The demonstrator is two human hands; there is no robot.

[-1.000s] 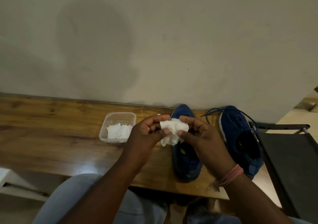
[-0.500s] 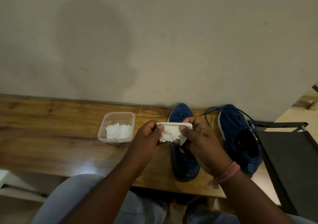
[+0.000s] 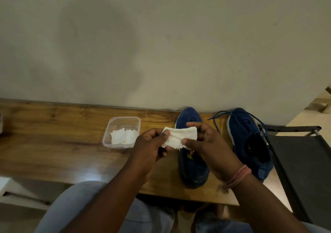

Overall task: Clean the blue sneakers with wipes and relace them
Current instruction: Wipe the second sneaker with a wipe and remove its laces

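- Wipe [image 3: 179, 137] is pinched flat between our left hand [image 3: 150, 148] and right hand [image 3: 209, 146].
- Laceless sneaker [image 3: 193, 166] lies directly beneath, toe toward the wall, nearer our right hand.

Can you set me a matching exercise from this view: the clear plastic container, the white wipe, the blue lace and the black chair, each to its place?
Things:
1. clear plastic container
2. white wipe
3. blue lace
4. black chair

Places:
A. stretched between both hands
B. beside the table's right end
C. on the table, left of the hands
D. trailing from the right-hand blue sneaker

Pairs: 1-C, 2-A, 3-D, 4-B
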